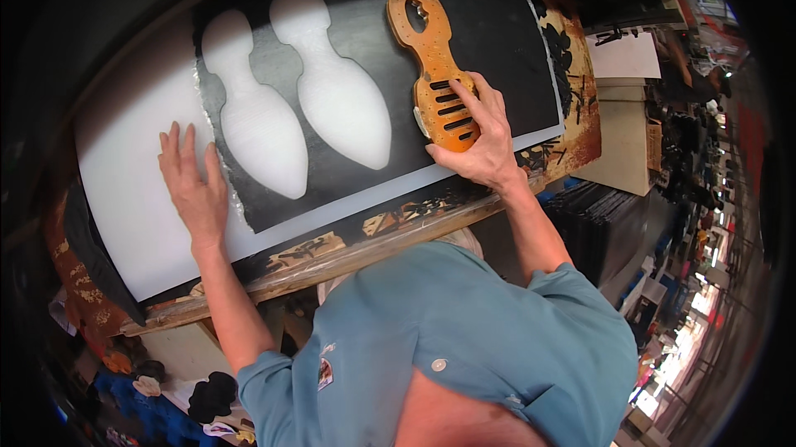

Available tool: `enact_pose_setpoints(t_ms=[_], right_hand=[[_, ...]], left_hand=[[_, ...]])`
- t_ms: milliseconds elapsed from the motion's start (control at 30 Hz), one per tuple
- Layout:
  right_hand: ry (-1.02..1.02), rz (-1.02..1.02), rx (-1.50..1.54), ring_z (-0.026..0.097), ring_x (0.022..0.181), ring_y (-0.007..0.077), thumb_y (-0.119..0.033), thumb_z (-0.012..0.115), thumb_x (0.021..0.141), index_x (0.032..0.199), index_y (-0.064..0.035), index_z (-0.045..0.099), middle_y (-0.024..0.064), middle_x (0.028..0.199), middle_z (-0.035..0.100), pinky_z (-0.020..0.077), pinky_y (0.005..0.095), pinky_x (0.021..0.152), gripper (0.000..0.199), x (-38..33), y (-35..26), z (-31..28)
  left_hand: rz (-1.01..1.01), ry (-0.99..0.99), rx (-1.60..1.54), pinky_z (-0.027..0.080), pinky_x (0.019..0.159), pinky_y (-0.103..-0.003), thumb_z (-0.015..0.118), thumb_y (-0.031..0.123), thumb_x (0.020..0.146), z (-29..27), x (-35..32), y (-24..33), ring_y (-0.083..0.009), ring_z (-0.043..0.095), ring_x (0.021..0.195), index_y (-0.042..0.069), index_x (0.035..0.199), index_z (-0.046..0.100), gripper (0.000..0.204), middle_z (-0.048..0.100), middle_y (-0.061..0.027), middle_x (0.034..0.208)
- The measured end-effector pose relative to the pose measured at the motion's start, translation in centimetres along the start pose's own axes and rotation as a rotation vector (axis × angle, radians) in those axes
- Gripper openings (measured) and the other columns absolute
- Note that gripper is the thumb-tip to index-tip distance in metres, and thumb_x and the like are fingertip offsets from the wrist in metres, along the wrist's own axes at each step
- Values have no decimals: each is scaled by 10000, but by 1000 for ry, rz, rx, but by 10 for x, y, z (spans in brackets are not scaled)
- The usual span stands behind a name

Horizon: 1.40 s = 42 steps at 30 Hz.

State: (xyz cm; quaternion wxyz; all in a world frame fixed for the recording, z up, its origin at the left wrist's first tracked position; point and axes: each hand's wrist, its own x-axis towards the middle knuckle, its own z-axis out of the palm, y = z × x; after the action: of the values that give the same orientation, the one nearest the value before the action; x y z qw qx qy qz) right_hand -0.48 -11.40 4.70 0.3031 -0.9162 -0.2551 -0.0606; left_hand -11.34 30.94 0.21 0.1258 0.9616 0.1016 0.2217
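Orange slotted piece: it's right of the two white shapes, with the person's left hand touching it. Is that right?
Not quite: in the head view, the right hand touches the orange slotted piece, which is right of the two white shapes.

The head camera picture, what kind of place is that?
Probably a workshop: there's a worn wooden workbench, a slotted orange tool, and a black sheet with two matching white shapes.

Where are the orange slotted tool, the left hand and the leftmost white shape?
Orange slotted tool (434,60): head view, on its narrow neck.
Left hand (199,194): head view, on the back of the hand.
Leftmost white shape (259,123): head view, on its broad body.
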Motion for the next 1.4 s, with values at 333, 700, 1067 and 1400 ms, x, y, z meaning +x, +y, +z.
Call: enact_pose_setpoints(t_ms=[333,700,1067,1400], right_hand=[[109,-78,-16,550,1157,410,-371,863,641,1347,14,703,267,1442,538,527,491,998,821,56,1,40],[62,-198,85,556,1286,465,-461,888,761,1380,-12,697,308,1484,562,485,508,1120,789,49,31,39],[538,210,-251,657,1196,410,-223,665,1020,1201,27,740,214,1255,723,509,474,1040,318,0,168,-47],[635,-325,273,635,727,179,-103,681,1054,934,7,676,78,852,681,510,306,687,163,40,25,-88]], left_hand=[[-13,19,-108,339,1272,-556,700,136,1037,4,-1,-9,-398,466,1519,60,1455,638,430,565,-157,1578],[-22,103,-242,398,1231,-488,657,80,1058,0,-9,-5,-379,527,1476,-1,1365,691,320,656,-174,1465],[159,-79,-686,577,734,-386,715,-82,904,-11,-139,171,-302,725,815,-13,971,695,98,767,-151,969],[171,75,-433,559,712,-460,727,-21,944,0,-157,167,-386,686,787,-3,970,678,58,712,-181,912]])
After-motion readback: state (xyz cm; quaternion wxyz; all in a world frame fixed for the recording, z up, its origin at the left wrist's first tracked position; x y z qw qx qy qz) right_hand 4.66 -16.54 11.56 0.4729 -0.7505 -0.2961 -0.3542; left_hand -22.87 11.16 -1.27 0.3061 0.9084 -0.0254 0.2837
